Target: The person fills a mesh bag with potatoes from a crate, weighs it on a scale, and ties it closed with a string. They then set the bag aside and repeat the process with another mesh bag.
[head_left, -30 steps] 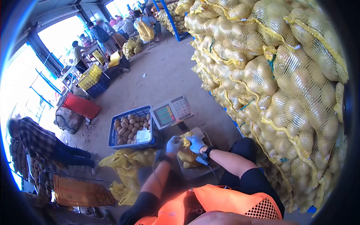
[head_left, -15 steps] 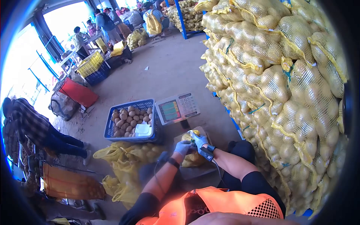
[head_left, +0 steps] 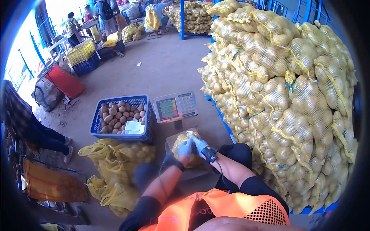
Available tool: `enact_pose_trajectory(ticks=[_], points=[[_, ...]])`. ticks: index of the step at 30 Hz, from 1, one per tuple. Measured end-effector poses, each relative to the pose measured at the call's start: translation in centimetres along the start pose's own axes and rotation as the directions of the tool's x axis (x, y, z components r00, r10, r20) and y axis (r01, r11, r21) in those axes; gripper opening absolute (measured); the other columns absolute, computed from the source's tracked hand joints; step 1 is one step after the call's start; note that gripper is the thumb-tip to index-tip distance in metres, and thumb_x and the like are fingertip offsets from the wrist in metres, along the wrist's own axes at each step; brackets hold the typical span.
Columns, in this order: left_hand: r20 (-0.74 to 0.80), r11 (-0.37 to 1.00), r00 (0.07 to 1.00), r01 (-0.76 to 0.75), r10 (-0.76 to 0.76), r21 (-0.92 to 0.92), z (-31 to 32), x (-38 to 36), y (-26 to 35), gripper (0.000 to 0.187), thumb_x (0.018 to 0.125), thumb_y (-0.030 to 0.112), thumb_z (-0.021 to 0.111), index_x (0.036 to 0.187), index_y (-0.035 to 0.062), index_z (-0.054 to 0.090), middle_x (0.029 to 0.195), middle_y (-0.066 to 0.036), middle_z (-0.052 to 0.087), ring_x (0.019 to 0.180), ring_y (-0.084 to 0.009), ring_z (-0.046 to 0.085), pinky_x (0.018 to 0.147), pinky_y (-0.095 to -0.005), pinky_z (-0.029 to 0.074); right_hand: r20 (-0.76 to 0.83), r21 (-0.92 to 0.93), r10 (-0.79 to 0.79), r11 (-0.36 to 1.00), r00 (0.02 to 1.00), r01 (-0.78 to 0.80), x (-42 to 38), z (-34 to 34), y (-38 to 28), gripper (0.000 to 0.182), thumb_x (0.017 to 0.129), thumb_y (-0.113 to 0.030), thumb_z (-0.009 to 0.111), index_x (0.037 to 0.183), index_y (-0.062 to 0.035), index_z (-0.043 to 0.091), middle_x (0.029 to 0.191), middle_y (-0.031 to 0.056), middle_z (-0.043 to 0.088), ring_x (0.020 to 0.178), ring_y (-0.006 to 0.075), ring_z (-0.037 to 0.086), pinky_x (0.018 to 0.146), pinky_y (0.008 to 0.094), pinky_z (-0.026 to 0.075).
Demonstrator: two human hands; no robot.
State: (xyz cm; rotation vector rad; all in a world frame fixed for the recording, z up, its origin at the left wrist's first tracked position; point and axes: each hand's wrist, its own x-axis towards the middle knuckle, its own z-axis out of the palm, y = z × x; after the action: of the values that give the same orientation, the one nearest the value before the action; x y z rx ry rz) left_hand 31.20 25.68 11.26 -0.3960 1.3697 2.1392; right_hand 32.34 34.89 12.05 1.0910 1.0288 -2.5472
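Observation:
A yellow mesh bag (head_left: 179, 141) filled with round produce stands on the scale platform (head_left: 170, 143) in front of me. Both my hands wear pale gloves and meet at the bag's gathered top. My left hand (head_left: 185, 148) is closed on its near left side, thumb up. Fingers of my right hand (head_left: 199, 144) are closed round the neck from the right; a small dark device is strapped to that wrist. My hands hide part of the bag's top. Just beyond the bag stands the scale's display and keypad (head_left: 175, 107).
A blue crate (head_left: 115, 135) of brown potato-like produce (head_left: 115, 116) and white papers (head_left: 133, 126) sits left of the scale. Filled yellow bags (head_left: 115, 169) lie at my left. Stacked mesh bags (head_left: 277, 96) rise at my right. A person (head_left: 27, 115) stands far left.
The view has turned slightly right, so the crate, scale and stack show further left. My hands stay at the bag's top, with the left hand turned more upright.

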Motion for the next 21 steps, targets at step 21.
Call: enact_pose_trajectory(ticks=[21], points=[[0.118, 0.836, 0.873, -0.487, 0.472, 0.253, -10.6, -1.6, -0.6, 0.045, 0.097, 0.045, 0.037, 0.080, 0.0103, 0.059, 0.076, -0.003, 0.061, 0.072, -0.0147, 0.058, 0.068, -0.0289, 0.047, 0.664, -0.519, -0.369, 0.399, 0.650, 0.756, -4.0, -1.6, 2.2, 0.023, 0.091, -0.023, 0.053, 0.100, -0.0037, 0.063, 0.097, 0.0087, 0.063, 0.093, 0.0192, 0.058, 0.084, 0.0325, 0.045]])
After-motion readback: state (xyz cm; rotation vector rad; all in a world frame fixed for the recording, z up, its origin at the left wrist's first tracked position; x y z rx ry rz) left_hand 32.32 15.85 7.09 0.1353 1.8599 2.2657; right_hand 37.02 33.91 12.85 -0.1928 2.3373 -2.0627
